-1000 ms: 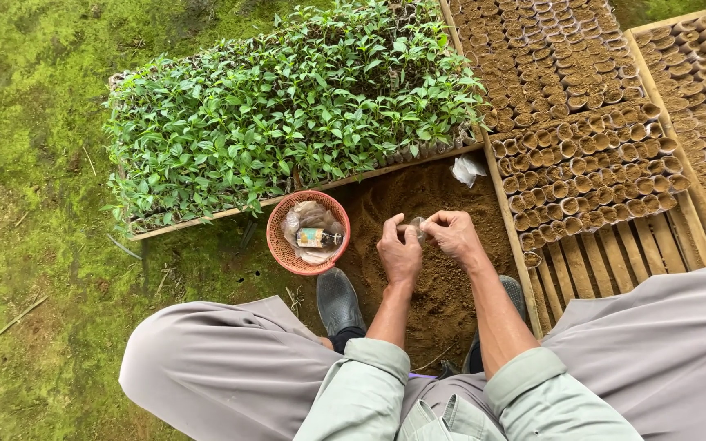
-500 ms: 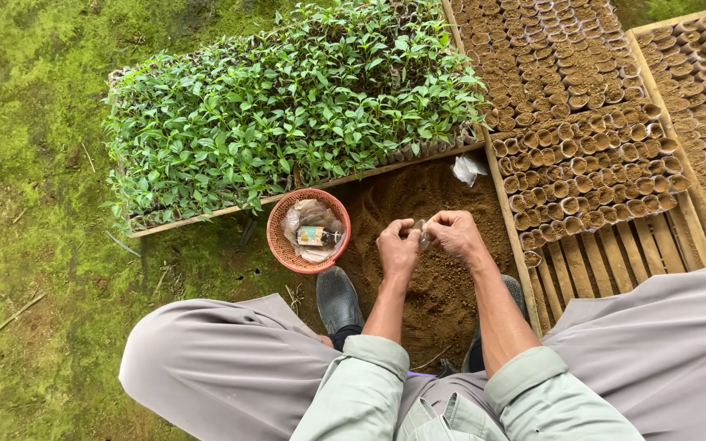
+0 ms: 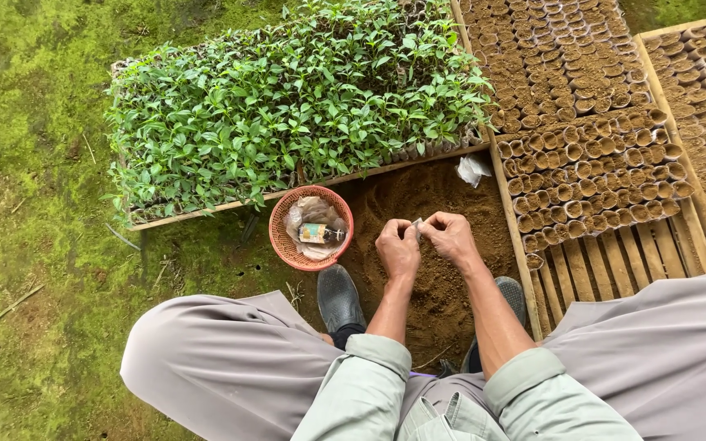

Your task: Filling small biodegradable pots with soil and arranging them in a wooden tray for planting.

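Observation:
My left hand (image 3: 398, 249) and my right hand (image 3: 449, 236) meet over a patch of loose brown soil (image 3: 431, 282). Between their fingertips they pinch a small, thin, clear plastic sleeve (image 3: 417, 224). Both hands have fingers curled around it. Right of my hands, a wooden slatted frame (image 3: 614, 261) holds rows of small soil-filled tube pots (image 3: 590, 180). My knees in grey trousers frame the lower view, with dark shoes on the soil.
A red woven basket (image 3: 281, 237) with plastic bags and a small bottle (image 3: 317, 234) sits left of my hands. Behind it a tray of green seedlings (image 3: 288, 106). A crumpled white scrap (image 3: 473, 170) lies on the soil. Mossy ground (image 3: 34, 204) spreads left.
My hands have stayed together over the soil, working the small sleeve; fingers shifted slightly. The view moved a little to the left.

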